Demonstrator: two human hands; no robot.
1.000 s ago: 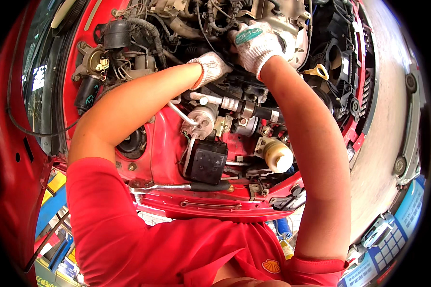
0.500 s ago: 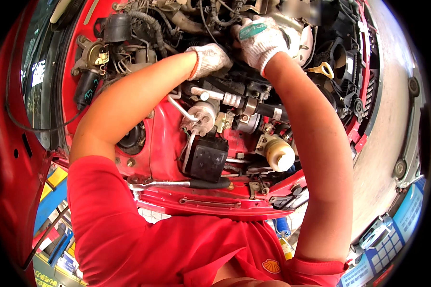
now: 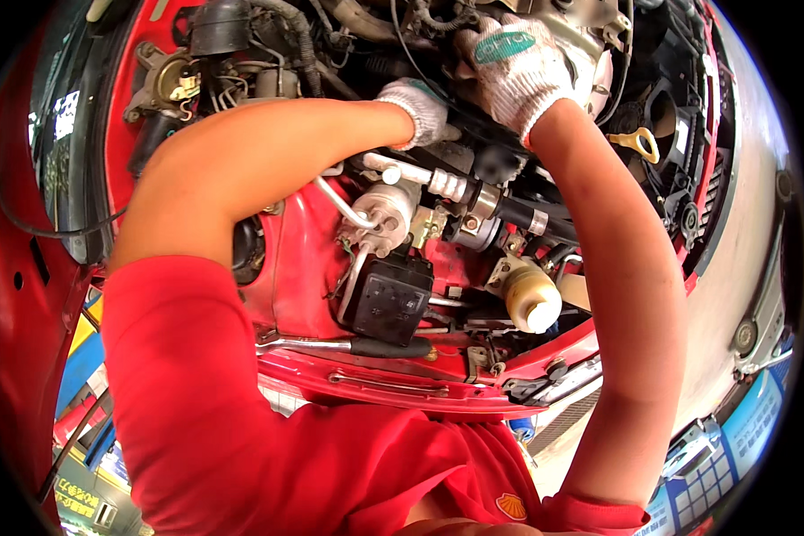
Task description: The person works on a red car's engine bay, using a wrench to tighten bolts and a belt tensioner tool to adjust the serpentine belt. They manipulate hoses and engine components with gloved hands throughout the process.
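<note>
Both my hands wear white knit work gloves and reach deep into a car's engine bay. My left hand [image 3: 422, 112] is down among dark parts beside the engine, its fingers hidden by the glove's back and the parts. To its right, my right hand [image 3: 520, 76] has its fingers curled down against the engine, next to a pale metal cover [image 3: 590, 54]. What lies under those fingers is out of sight. A thin black cable [image 3: 402, 40] runs down between the two hands. Nearer me, a silver pipe with a ribbed fitting [image 3: 447, 185] crosses below them.
A ratchet wrench [image 3: 389, 347] with a black grip lies along the red front edge. Behind it are a black box [image 3: 390, 299], a silver canister [image 3: 386, 219] and a yellowed reservoir [image 3: 531, 299]. A yellow dipstick loop [image 3: 636, 144] stands right of my right forearm.
My view has shifted slightly. My left hand has moved right and turned, so its fingers show less. My right hand has shifted a little right and stays curled at the engine.
</note>
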